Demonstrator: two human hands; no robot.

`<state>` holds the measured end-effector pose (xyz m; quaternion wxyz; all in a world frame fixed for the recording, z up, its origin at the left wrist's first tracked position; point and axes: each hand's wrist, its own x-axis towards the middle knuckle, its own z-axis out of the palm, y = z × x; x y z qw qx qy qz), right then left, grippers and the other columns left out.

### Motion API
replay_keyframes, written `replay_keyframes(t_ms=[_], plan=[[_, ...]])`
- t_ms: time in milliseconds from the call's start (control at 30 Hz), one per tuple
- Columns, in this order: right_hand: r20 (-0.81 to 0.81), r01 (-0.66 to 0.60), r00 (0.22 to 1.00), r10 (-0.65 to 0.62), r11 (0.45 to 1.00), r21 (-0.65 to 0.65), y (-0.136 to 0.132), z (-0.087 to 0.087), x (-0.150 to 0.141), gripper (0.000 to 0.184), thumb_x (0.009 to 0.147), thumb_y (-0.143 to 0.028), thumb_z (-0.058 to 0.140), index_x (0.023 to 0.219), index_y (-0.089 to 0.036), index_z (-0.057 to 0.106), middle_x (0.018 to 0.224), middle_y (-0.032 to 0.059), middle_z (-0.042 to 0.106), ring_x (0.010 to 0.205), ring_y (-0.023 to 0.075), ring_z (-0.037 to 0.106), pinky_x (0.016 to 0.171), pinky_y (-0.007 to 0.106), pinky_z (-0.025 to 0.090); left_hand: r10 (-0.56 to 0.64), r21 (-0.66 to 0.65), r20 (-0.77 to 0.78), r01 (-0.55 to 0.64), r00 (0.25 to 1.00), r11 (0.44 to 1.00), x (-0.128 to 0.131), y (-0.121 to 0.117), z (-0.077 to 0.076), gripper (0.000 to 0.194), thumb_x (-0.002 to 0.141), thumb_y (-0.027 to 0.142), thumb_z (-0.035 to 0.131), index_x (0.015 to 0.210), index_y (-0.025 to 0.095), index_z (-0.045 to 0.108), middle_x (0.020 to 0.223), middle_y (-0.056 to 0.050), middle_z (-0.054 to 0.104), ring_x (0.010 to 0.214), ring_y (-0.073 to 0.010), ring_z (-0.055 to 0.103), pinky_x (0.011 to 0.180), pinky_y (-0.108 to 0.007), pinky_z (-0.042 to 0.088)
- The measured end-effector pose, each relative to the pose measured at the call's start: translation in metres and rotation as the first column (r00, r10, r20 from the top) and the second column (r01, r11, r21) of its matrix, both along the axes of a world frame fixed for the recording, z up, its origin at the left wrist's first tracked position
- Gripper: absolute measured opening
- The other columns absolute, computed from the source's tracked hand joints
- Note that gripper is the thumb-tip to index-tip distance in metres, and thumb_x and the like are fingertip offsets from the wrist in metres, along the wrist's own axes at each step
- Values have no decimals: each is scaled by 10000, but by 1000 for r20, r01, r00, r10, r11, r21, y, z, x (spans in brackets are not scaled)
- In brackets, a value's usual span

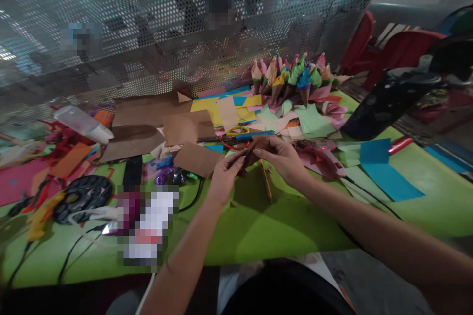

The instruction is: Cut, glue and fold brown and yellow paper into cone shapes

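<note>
Both hands meet over the middle of the green table (281, 226). My left hand (226, 173) and my right hand (281, 156) pinch a small piece of brown paper (250, 156) between their fingertips. Its exact shape is hard to make out. A pencil (265, 180) lies on the table just under my right hand. Scissors with yellow and red handles (236, 138) lie just beyond the hands.
Brown paper sheets (185, 128) and coloured paper scraps (310, 120) cover the back of the table. A cluster of paper cones (291, 78) stands at the back right. Blue paper (388, 172), a dark bottle (388, 103), a glue bottle (83, 124) and a round dark disc (81, 197) lie around.
</note>
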<state>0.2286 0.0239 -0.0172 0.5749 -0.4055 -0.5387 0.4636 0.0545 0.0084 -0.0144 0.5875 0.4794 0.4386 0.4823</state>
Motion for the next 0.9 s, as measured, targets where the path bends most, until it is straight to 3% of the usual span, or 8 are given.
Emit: replay_keyframes(t_ms=[167, 300, 533, 733, 900], plan=[[35, 17, 999, -19, 999, 41, -1, 0, 0, 283, 702, -444, 819, 660, -218, 655, 783, 14, 606, 843, 202, 579, 761, 340, 479, -80, -202, 209, 123, 975, 972, 1, -2, 3, 543, 602, 425, 921, 1075, 209, 764, 855, -27, 738, 641, -106, 614, 579, -220, 468], [31, -8, 1000, 7, 999, 32, -2, -2, 0, 298, 713, -479, 819, 661, -227, 668, 793, 27, 606, 890, 228, 588, 796, 375, 489, -111, -244, 247, 173, 963, 954, 3, -3, 5, 512, 606, 399, 922, 1039, 173, 768, 787, -34, 727, 650, -118, 629, 555, -218, 448], [69, 10, 997, -20, 990, 139, -6, 3, 1, 189, 769, -432, 799, 740, -258, 729, 1163, 78, 657, 1238, 284, 560, 1049, 478, 426, -69, -258, 207, 123, 976, 958, 2, 0, 4, 437, 591, 388, 916, 925, 150, 767, 675, -25, 717, 551, -102, 602, 549, -217, 451], [257, 115, 948, -188, 955, 275, -10, 7, 2, 210, 790, -392, 790, 708, -232, 680, 1165, 81, 650, 1184, 292, 583, 1010, 476, 449, -27, -230, 143, 60, 989, 971, 0, 2, 1, 385, 632, 341, 861, 947, 155, 743, 677, -22, 720, 583, -129, 643, 568, -224, 477], [312, 125, 917, -247, 923, 364, -10, 7, 3, 183, 811, -320, 769, 705, -226, 654, 1129, 78, 658, 1111, 267, 601, 960, 442, 462, -50, -128, -20, 47, 999, 991, 0, 1, 3, 386, 711, 351, 796, 1037, 156, 727, 705, -36, 735, 634, -162, 672, 589, -250, 499]])
